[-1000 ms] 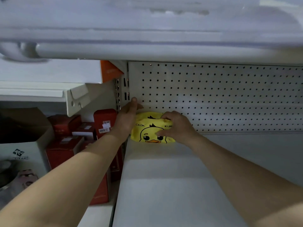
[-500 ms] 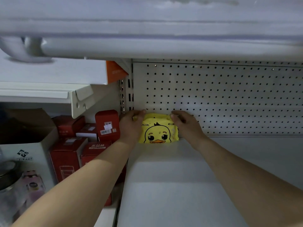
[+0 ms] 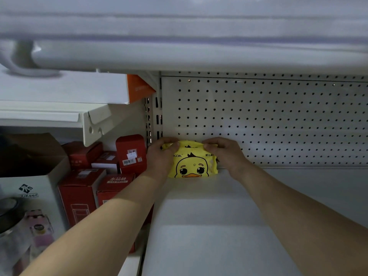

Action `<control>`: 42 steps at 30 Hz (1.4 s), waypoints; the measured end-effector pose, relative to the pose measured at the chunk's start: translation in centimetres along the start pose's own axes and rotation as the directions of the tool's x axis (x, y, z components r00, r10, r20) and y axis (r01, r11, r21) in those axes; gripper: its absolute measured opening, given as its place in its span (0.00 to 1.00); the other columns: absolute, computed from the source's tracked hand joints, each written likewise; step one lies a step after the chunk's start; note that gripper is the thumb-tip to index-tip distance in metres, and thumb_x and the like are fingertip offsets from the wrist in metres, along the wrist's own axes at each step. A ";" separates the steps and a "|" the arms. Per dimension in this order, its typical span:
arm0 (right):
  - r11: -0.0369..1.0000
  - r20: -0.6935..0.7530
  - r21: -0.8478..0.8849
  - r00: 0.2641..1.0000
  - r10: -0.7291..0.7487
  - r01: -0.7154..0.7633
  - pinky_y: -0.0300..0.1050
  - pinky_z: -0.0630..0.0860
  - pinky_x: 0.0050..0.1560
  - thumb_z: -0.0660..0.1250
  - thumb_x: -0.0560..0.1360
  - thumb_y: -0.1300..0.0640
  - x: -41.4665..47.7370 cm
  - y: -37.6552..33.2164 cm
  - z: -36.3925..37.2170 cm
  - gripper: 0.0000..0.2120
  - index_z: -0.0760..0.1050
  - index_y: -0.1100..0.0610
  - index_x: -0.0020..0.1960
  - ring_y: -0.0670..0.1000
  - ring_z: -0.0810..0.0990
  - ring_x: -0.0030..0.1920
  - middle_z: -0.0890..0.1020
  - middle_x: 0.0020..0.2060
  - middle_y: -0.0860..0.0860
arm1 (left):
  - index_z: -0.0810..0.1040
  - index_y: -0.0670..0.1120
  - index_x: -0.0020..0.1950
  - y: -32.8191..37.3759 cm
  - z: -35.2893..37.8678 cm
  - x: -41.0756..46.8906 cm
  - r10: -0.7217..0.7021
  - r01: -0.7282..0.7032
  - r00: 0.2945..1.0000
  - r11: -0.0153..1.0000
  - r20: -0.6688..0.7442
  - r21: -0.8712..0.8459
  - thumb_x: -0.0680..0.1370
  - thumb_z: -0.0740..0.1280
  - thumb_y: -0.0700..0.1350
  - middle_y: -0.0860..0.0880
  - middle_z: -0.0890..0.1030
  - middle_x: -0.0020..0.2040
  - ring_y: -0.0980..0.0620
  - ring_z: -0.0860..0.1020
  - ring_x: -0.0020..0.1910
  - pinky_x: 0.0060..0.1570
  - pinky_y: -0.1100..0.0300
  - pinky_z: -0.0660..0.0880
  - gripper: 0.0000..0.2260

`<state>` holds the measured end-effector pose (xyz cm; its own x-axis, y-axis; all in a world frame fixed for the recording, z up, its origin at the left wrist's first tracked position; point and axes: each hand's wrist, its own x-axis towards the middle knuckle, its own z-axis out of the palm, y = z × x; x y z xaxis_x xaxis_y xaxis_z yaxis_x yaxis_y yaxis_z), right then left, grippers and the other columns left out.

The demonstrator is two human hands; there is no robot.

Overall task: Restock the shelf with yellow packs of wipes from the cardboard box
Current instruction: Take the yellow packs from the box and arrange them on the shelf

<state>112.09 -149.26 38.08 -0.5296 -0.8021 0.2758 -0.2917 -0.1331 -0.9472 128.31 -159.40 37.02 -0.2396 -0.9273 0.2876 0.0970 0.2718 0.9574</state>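
Note:
A yellow pack of wipes (image 3: 191,166) with a duck face stands upright at the back left corner of the white shelf (image 3: 219,226), against the pegboard back wall. My left hand (image 3: 161,158) grips its upper left edge, fingers curled over the top. My right hand (image 3: 225,154) pinches its upper right corner. A second yellow pack seems to stand just behind it, mostly hidden. The cardboard box of packs is not in view.
The pegboard (image 3: 278,120) closes off the back. An upper shelf (image 3: 179,46) overhangs close above. To the left, the neighbouring bay holds several red boxes (image 3: 83,192) and a white carton (image 3: 31,196). A shelf bracket (image 3: 95,124) juts out at the left.
The pack went from leaning under my right palm to standing upright against the back wall. Both hands shifted to its top corners. The camera moved a little closer.

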 end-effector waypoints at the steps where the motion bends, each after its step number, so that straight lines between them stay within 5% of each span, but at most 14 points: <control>1: 1.000 -0.005 0.006 1.000 0.006 -0.006 0.39 0.75 0.48 0.73 0.74 0.59 0.0 0.0 0.0 0.04 0.84 0.50 0.46 0.48 0.82 0.47 0.85 0.47 0.52 | 0.82 0.53 0.45 0.0 0.0 0.1 -0.003 0.003 1.000 1.000 -0.004 -0.002 0.75 0.72 0.41 0.50 0.80 0.49 0.48 0.79 0.50 0.48 0.56 0.78 0.06; 8: 0.999 -0.112 -0.008 0.993 0.034 -0.035 0.42 0.77 0.55 0.77 0.71 0.54 0.5 0.6 0.6 0.02 0.85 0.48 0.42 0.47 0.84 0.48 0.86 0.41 0.46 | 0.83 0.50 0.48 0.1 -0.1 0.6 0.020 -0.018 1.000 0.987 -0.012 0.157 0.75 0.73 0.44 0.52 0.79 0.47 0.51 0.77 0.50 0.51 0.60 0.75 0.03; 13: 0.976 -0.211 -0.215 0.977 -0.032 -0.015 0.39 0.76 0.49 0.74 0.73 0.50 0.7 -0.1 0.8 0.09 0.85 0.55 0.49 0.43 0.81 0.42 0.85 0.40 0.46 | 0.84 0.44 0.52 -0.1 -0.3 1.1 0.120 -0.115 0.993 0.942 0.005 0.316 0.76 0.72 0.46 0.52 0.80 0.44 0.55 0.77 0.45 0.50 0.65 0.70 0.08; 17: 0.991 -0.261 -0.133 0.965 -0.030 -0.005 0.35 0.73 0.41 0.75 0.73 0.51 0.6 0.2 1.1 0.06 0.85 0.53 0.44 0.41 0.80 0.38 0.82 0.34 0.43 | 0.83 0.42 0.53 -0.3 -0.2 1.1 0.182 -0.174 0.983 0.919 0.009 0.354 0.77 0.71 0.47 0.50 0.81 0.45 0.55 0.77 0.44 0.48 0.65 0.70 0.10; 19: 0.999 -0.215 -0.032 0.977 -0.005 -0.002 0.38 0.75 0.42 0.75 0.73 0.52 0.2 0.2 0.9 0.04 0.84 0.50 0.40 0.46 0.82 0.39 0.84 0.35 0.46 | 0.82 0.44 0.52 -0.4 -0.4 0.9 0.177 -0.179 0.984 0.939 0.036 0.294 0.77 0.70 0.47 0.52 0.81 0.45 0.54 0.78 0.45 0.44 0.64 0.72 0.08; 23: 0.995 -0.088 0.078 0.995 -0.049 0.056 0.37 0.77 0.47 0.74 0.74 0.53 -0.7 0.5 -0.8 0.06 0.84 0.50 0.50 0.43 0.83 0.47 0.86 0.46 0.46 | 0.79 0.49 0.51 -0.7 -1.4 -0.1 0.096 -0.098 0.989 0.995 0.111 0.008 0.76 0.71 0.48 0.50 0.80 0.51 0.48 0.80 0.52 0.51 0.49 0.80 0.06; 27: 0.996 -0.064 0.046 0.996 -0.069 0.072 0.33 0.74 0.42 0.76 0.71 0.54 -1.7 1.4 -1.5 0.08 0.84 0.48 0.50 0.43 0.80 0.45 0.84 0.48 0.50 | 0.80 0.47 0.54 -0.8 -1.7 -1.5 0.089 -0.072 0.983 0.992 0.163 -0.103 0.75 0.73 0.45 0.50 0.81 0.54 0.51 0.81 0.52 0.43 0.59 0.81 0.09; 32: 0.999 -0.025 0.034 0.999 -0.042 0.043 0.51 0.80 0.57 0.78 0.70 0.55 -2.1 2.1 -1.7 0.11 0.85 0.45 0.50 0.53 0.82 0.52 0.83 0.51 0.55 | 0.82 0.43 0.53 -1.4 -2.0 -1.6 0.126 -0.124 0.977 0.992 0.172 -0.022 0.74 0.74 0.42 0.60 0.79 0.53 0.62 0.76 0.54 0.51 0.66 0.75 0.09; 35: 0.999 -0.013 -0.019 0.999 -0.037 0.037 0.48 0.79 0.56 0.77 0.71 0.55 -2.1 1.7 -1.6 0.11 0.84 0.43 0.51 0.51 0.82 0.52 0.83 0.53 0.55 | 0.82 0.45 0.57 -1.7 -1.9 -1.6 0.115 -0.112 0.979 0.993 0.167 -0.030 0.74 0.74 0.42 0.59 0.78 0.53 0.58 0.78 0.55 0.48 0.68 0.78 0.12; 39: 0.996 0.017 -0.083 1.000 -0.015 0.016 0.51 0.80 0.54 0.78 0.69 0.55 -1.8 1.3 -1.7 0.12 0.83 0.45 0.51 0.53 0.82 0.54 0.82 0.54 0.55 | 0.82 0.48 0.52 -1.9 -1.7 -1.0 0.118 -0.131 0.983 0.988 0.138 0.085 0.72 0.75 0.44 0.59 0.79 0.53 0.53 0.77 0.58 0.59 0.54 0.76 0.09; 42: 0.990 0.018 -0.139 1.000 -0.022 0.024 0.53 0.81 0.52 0.81 0.65 0.55 -1.5 1.2 -1.7 0.11 0.82 0.48 0.44 0.53 0.83 0.49 0.83 0.48 0.52 | 0.81 0.43 0.47 -1.4 -1.6 -0.7 0.143 -0.164 0.981 0.972 0.132 0.166 0.71 0.76 0.43 0.55 0.80 0.49 0.54 0.76 0.55 0.53 0.63 0.72 0.08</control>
<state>111.18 -147.24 36.83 -0.5087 -0.8095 0.2931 -0.4120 -0.0701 -0.9085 129.84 -159.57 35.43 -0.3488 -0.8365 0.4225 -0.0264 0.4594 0.8878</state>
